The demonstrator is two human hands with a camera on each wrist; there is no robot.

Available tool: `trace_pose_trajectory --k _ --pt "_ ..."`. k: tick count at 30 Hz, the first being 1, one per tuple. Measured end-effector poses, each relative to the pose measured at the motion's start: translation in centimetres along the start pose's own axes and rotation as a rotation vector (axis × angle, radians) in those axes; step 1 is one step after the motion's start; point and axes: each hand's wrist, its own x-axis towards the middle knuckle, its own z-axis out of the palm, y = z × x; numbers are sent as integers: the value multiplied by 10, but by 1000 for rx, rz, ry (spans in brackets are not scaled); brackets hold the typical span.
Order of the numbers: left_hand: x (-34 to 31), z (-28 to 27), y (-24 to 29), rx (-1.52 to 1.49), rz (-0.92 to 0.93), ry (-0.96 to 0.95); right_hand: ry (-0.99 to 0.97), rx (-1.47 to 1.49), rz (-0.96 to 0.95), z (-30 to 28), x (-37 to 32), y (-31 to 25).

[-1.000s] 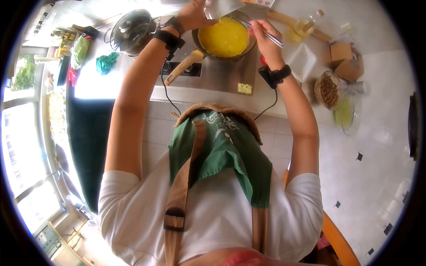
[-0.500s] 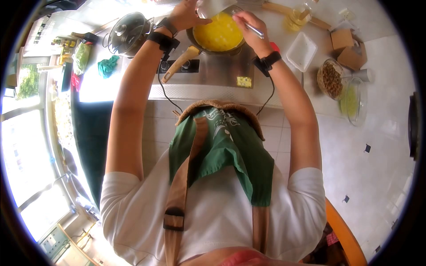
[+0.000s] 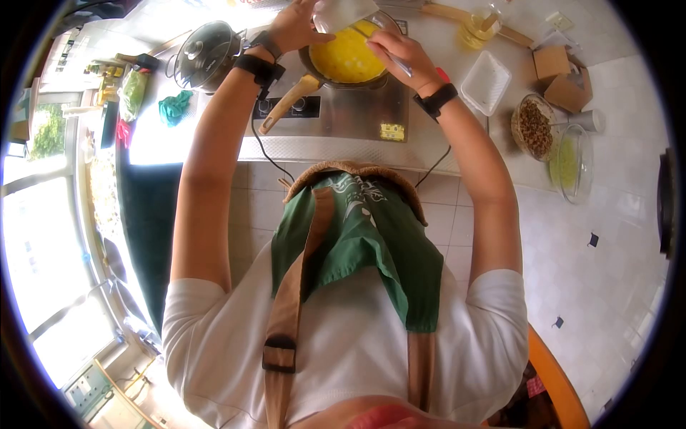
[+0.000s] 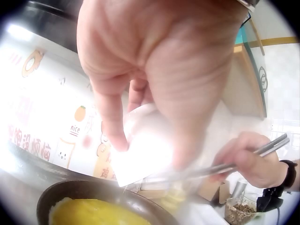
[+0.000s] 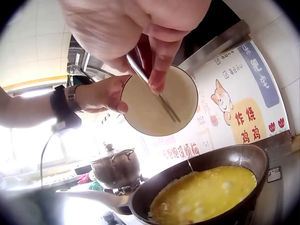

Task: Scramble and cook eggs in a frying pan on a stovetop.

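Note:
The left hand (image 3: 293,27) grips a white bowl (image 5: 185,101) by its rim, tipped over the frying pan (image 5: 239,157). Metal chopsticks (image 5: 161,101) are pinched in the right hand (image 3: 407,58), their tips inside the bowl in the right wrist view. A thin strand hangs from the bowl's lower edge towards the pan. Yellow egg mixture (image 3: 346,56) with pale bubbles covers the pan's bottom. The pan's wooden handle (image 3: 289,104) points towards the person. In the left wrist view, the left thumb and fingers lie on opposite sides of the bowl (image 4: 147,145).
A lidded pot (image 3: 207,57) stands left of the pan, near a teal cloth (image 3: 174,107). At the right are a white tray (image 3: 486,84), an oil container (image 3: 477,32), a bowl of brown bits (image 3: 534,127), a glass dish (image 3: 569,163) and a cardboard box (image 3: 564,79).
Relative to the scene, the right hand has shifted left and nearer the bowl with the chopsticks. The bowl is still held over the pan by the left hand. The head view has shifted slightly.

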Motion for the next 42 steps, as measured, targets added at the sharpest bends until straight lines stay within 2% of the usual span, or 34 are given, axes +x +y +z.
trace_pose_trajectory --k 4,8,11,13,14,16,17,19,20,22,26,28,29,31,34,38,40,41,42 --pt "0 0 1 -27 -9 -7 -4 15 -32 -1 -1 3" --pt "0 0 1 -20 30 0 -18 26 12 1 -2 4" --pt "0 0 2 -21 17 -6 33 14 -50 -1 0 6" --pt "0 1 1 2 45 13 -110 20 42 -2 -2 6" --pt "0 1 1 2 44 14 -111 20 41 -2 -2 6" --pt "-1 1 1 -6 32 19 23 18 -67 -1 2 5" --pt "-2 0 1 -4 29 20 22 21 -69 -2 1 6" --pt "-4 0 1 -44 -60 -15 -158 59 2 -5 -1 8" --pt "-4 0 2 -44 -61 -14 -158 60 1 -4 -2 8" --pt "-6 1 -3 -53 -53 -3 -12 94 -28 -3 1 5" --pt "-9 9 -11 -33 -13 19 -156 125 -6 -5 -4 14" --pt "-8 11 -13 -135 -153 -39 -127 157 35 -5 -4 15" --pt "-8 12 -15 -135 -153 -38 -128 157 34 -4 -3 16" --pt "-9 12 -15 -195 -178 -38 -9 157 213 -2 -2 14" --pt "-9 12 -18 -253 -167 -47 71 159 306 5 5 14" --pt "-10 18 -19 -279 -227 7 70 204 308 18 -5 25" --pt "-11 22 -20 -254 -220 74 142 781 531 24 -10 21" --pt "-13 24 -21 -254 -220 74 141 781 530 24 -15 20" --pt "-14 27 -21 -281 -360 107 181 684 539 21 -20 15"
